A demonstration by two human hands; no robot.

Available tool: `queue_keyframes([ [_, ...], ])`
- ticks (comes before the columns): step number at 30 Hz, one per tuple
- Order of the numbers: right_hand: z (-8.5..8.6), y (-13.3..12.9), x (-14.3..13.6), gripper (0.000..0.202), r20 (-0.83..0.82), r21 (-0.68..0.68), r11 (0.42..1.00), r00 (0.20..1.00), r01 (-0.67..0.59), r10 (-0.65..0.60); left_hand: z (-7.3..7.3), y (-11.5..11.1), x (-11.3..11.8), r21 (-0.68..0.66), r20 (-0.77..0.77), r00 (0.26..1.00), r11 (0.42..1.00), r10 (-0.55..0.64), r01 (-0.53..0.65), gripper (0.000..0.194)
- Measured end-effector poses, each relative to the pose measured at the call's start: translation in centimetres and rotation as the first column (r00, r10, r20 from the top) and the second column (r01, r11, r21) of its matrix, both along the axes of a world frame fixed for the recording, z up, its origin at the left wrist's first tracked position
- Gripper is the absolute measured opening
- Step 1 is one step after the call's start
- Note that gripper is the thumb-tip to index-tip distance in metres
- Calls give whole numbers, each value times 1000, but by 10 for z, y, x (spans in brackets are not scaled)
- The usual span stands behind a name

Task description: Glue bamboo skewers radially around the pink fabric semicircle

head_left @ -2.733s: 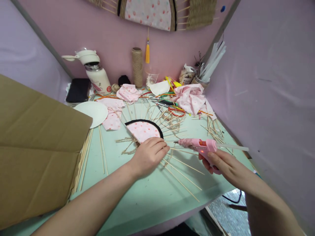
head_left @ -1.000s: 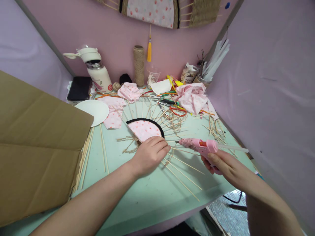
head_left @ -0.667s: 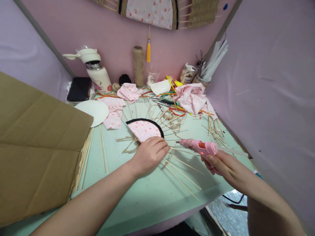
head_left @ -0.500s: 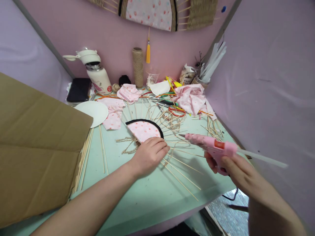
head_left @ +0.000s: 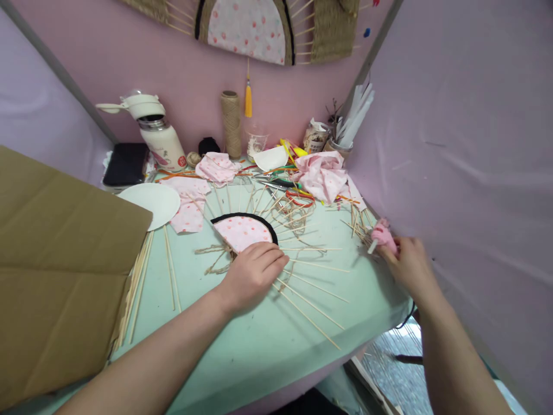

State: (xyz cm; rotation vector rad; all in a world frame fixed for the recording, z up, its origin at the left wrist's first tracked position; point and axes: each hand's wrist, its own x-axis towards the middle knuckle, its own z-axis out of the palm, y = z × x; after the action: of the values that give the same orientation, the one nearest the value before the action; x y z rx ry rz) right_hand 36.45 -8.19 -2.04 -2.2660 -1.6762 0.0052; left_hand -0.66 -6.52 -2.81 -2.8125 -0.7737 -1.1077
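Half-disc [head_left: 244, 230] sits under left hand [head_left: 254, 275], likely for steadiness, can't tell if pinched; right hand [head_left: 411, 265] grips glue gun [head_left: 383, 235] at right.

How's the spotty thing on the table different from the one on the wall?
The table piece lies on the table; the wall piece hangs up. The table piece's sticks show no weaving; the wall piece has brown weaving on its sticks. A yellow tassel hangs below the wall piece; none shows on the table piece. Both have spotted cloth and a black curved band.
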Motion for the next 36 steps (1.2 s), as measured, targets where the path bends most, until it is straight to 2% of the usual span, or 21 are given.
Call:
queue_keyframes([
  [3,-12,3,-1,50,11,-100,993,998,63,-62,1,0,-1,1,7,1000,1000,3,-3,24],
  [5,-11,3,-6,51,40,-100,993,998,54,-50,2,0,-2,7,15,1000,1000,6,-6,24],
  [7,-3,2,-15,47,63,1,1000,998,25,-25,2,0,-3,18,32,999,1000,5,-5,24],
  [9,7,0,-29,40,31,163,986,999,-25,21,2,0,-3,26,47,999,1000,0,-1,25],
  [10,11,-1,-38,36,-21,242,969,998,-57,64,2,0,-3,28,52,999,1000,-2,1,25],
  [12,17,-1,-58,28,-198,310,942,960,-130,198,3,0,-4,28,60,998,1000,-4,2,27],
  [14,15,2,-76,26,-427,272,939,848,-211,314,4,0,-4,30,71,997,1000,2,-4,28],
  [15,12,5,-82,25,-527,250,940,782,-233,334,4,0,-5,33,77,997,999,6,-9,29],
  [19,-2,13,-95,27,-787,206,959,550,-192,280,7,-1,-7,57,91,996,998,16,-21,28],
  [21,-4,13,-97,28,-866,199,968,435,-153,247,8,-1,-8,62,96,995,998,17,-23,27],
  [23,-1,12,-100,29,-912,159,971,349,-180,214,8,0,-8,63,103,995,998,16,-23,27],
  [27,7,11,-112,36,-972,76,919,176,-387,155,8,0,-8,71,92,996,997,2,-8,25],
  [29,8,14,-121,38,-990,74,893,72,-443,118,9,0,-8,75,87,996,997,-3,-4,26],
  [32,6,20,-134,37,-999,46,903,5,-427,54,9,0,-8,71,94,996,997,0,-7,26],
  [36,2,26,-148,29,-1000,-16,937,29,-350,-6,9,-1,-8,49,96,995,999,-2,-2,26],
])
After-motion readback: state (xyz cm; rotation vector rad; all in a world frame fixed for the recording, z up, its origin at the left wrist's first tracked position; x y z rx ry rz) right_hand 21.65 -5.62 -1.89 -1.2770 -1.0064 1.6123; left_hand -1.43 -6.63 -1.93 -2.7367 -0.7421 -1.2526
